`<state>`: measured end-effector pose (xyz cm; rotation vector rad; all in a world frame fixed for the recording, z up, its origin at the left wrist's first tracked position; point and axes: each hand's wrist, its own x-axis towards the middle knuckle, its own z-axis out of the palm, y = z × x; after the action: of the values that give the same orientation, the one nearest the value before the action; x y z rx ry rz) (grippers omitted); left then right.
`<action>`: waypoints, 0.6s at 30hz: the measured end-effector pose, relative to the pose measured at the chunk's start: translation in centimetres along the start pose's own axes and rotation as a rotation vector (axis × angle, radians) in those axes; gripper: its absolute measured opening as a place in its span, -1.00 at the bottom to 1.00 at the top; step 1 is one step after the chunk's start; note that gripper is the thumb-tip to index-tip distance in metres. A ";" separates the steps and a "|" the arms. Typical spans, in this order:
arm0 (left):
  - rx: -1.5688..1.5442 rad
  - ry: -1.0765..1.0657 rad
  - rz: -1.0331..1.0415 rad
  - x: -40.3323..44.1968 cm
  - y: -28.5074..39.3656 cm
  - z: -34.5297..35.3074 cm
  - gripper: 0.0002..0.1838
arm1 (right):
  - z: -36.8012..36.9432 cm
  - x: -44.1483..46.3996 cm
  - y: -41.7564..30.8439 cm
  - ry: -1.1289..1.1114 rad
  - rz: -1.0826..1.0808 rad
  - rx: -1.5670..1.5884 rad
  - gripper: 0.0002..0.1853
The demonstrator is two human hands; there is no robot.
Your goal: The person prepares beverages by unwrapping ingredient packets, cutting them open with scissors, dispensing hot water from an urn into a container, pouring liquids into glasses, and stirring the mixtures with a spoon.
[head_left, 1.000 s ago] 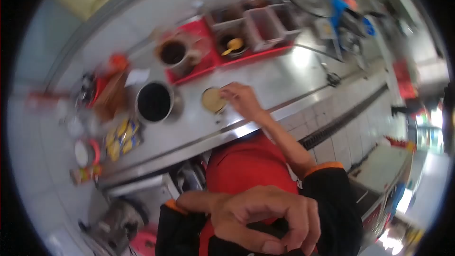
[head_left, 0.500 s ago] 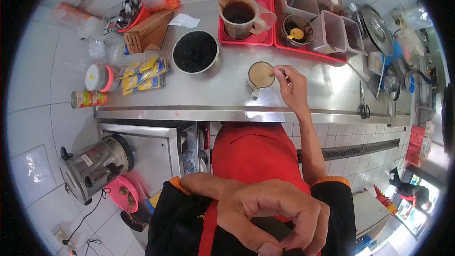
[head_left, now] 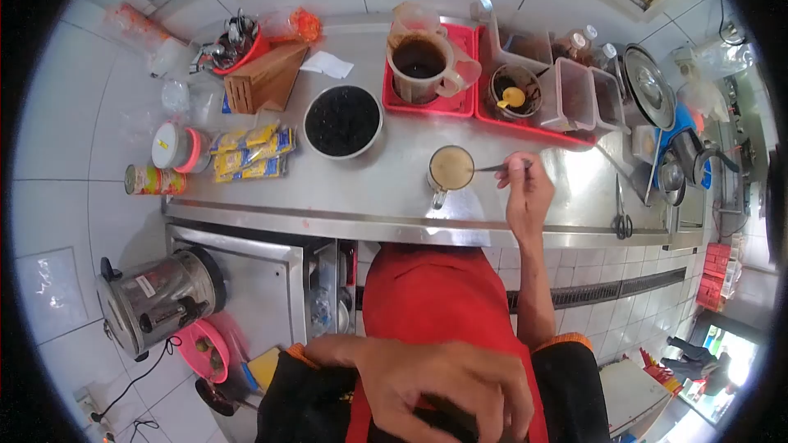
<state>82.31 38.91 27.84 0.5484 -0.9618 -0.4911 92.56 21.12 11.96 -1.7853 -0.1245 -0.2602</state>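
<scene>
My right hand (head_left: 528, 189) grips a spoon (head_left: 489, 169) by its handle. The spoon's other end reaches the rim of a glass mug (head_left: 438, 196) of milky brown drink, so its tip cannot be made out. My left hand (head_left: 447, 385) is close to my chest, above the red apron (head_left: 439, 295). Its fingers are curled, and the fingertips are cut off at the bottom edge, hiding anything they hold. Left of the mug stands a metal bowl (head_left: 373, 143) filled with something black and glossy.
Behind the mug, a red tray (head_left: 394, 98) carries a jug of dark liquid (head_left: 420, 74). Clear containers (head_left: 568, 94) and a tub with a yellow scoop (head_left: 513, 97) stand beside it. Scissors (head_left: 621, 213) lie right; yellow packets (head_left: 253, 152) and a knife block (head_left: 263, 82) are left.
My right hand has drawn back to the right from the mug, bringing the spoon's handle into view. My left hand has shifted slightly down and left. The whole view has tilted upward.
</scene>
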 end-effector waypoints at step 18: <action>0.220 0.821 -0.226 -8.5 0.4 -1.5 -0.68 | -1.3 1.2 3.2 0.217 0.196 0.363 -0.79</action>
<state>79.56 44.77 22.07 0.9661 -0.1641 -0.3098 94.34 19.07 9.49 -1.3879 0.1504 -0.2697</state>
